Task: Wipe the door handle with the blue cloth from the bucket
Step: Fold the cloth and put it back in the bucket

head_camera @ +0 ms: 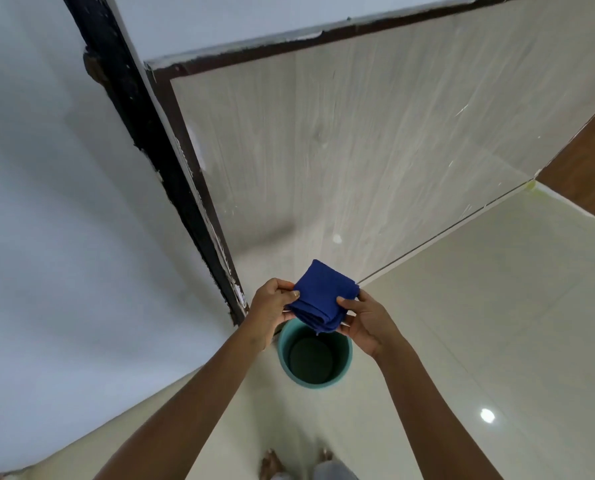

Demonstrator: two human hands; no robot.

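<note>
Holding folded blue cloth (318, 296) | both hands (272, 306) | above bucket rim (347, 355)

Cloth (320, 299): dark blue, folded in layers, held above bucket.
Bucket (344, 362): teal, round, upright on floor.

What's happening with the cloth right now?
Left hand and right hand grip folded blue cloth. Above round teal plastic bucket. Door handle not visible.
</note>
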